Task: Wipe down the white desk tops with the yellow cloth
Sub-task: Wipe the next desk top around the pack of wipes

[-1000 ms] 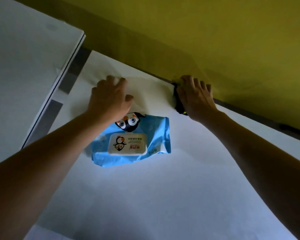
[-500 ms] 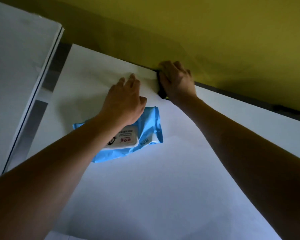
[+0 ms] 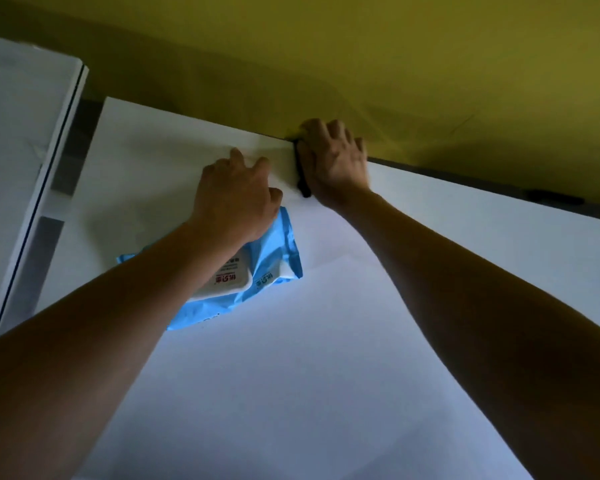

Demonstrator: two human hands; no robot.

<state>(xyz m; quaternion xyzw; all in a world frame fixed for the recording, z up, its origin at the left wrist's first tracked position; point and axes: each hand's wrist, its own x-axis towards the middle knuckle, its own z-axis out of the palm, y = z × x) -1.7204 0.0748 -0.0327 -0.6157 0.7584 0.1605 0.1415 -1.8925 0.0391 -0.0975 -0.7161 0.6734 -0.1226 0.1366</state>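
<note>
Desk top (image 3: 326,375), white and wide, fills the lower and middle frame, and I judge most of it not yet wiped. No yellow cloth is plain to me; a pale sheet (image 3: 174,161), cloth or wipe, I cannot tell which, lies under my left hand (image 3: 234,199), whose fingers are spread and pressing it flat in the upper middle. My right hand (image 3: 336,164) sits at the back edge with fingers curled over something dark (image 3: 301,181); whether it grips that I cannot tell. A blue wipes pack (image 3: 267,261) lies just below my left hand. A second white desk (image 3: 18,161) stands at the upper left, a yellow wall (image 3: 395,57) behind.
</note>
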